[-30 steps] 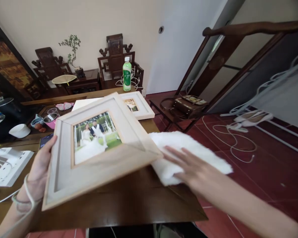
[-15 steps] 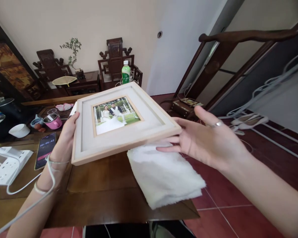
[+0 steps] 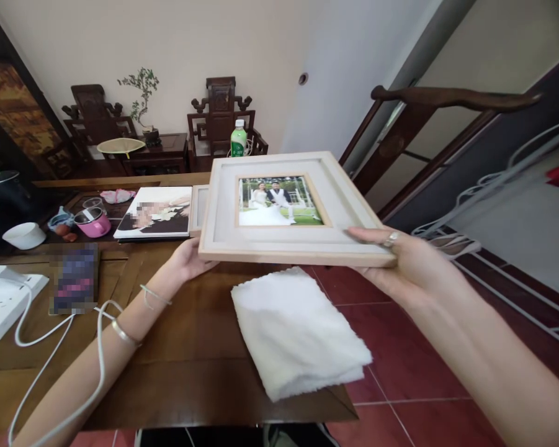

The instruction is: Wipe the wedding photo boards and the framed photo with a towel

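Observation:
A picture frame (image 3: 279, 246) of pale wood with a white mat and a wedding photo (image 3: 279, 202) is held up over the table, tilted face up. My right hand (image 3: 402, 264) grips its right corner, thumb on the front and fingers beneath. At the near left corner my left hand (image 3: 193, 261) holds it from below, its fingertips partly hidden under the edge. Below the frame lies a folded white fluffy cloth (image 3: 300, 335) at the table's right end. A second pale frame (image 3: 198, 208) shows partly behind the held one.
Left on the wooden table (image 3: 177, 347) are a photo album (image 3: 156, 214), a pink cup (image 3: 93, 222), a white bowl (image 3: 24, 236), a phone (image 3: 74, 279) and a power strip (image 3: 9, 304) with cables. A green bottle (image 3: 238, 139) stands behind; a wooden chair (image 3: 400, 136) is at right.
The picture frame has moved right and levelled somewhat. My right hand has closed over its corner, thumb now on the front. My left hand has shifted from its left side to beneath the near corner.

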The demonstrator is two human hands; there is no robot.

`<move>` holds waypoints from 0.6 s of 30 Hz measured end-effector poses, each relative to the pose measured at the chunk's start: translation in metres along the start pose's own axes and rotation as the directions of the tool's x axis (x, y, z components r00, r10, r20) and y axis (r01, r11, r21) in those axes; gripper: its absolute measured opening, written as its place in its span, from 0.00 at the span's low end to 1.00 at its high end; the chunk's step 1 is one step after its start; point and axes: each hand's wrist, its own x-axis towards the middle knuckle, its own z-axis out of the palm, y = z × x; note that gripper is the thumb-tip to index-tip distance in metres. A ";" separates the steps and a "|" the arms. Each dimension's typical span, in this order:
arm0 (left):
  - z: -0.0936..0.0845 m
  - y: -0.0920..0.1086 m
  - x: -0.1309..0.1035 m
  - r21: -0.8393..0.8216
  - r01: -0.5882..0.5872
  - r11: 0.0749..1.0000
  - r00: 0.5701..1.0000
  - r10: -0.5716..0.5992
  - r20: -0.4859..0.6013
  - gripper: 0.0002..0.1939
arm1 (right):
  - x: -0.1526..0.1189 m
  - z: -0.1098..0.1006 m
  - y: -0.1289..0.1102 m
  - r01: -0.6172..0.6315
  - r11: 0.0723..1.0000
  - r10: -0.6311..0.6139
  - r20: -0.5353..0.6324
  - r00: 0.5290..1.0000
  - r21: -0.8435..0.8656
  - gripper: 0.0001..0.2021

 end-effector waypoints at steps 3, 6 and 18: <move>0.001 -0.006 0.015 -0.049 -0.036 0.998 0.998 0.034 -0.048 0.10 | 0.000 -0.006 -0.008 0.012 1.000 -0.012 -0.070 0.997 -0.009 0.07; 0.007 -0.006 0.033 -0.091 -0.084 0.992 0.994 0.076 -0.085 0.10 | 0.001 -0.012 -0.012 0.000 1.000 0.002 -0.116 0.993 0.013 0.08; 0.020 0.008 0.047 -0.161 -0.041 0.986 0.997 0.052 0.062 0.23 | 0.005 -0.023 -0.029 0.071 0.991 -0.037 -0.271 0.962 0.114 0.19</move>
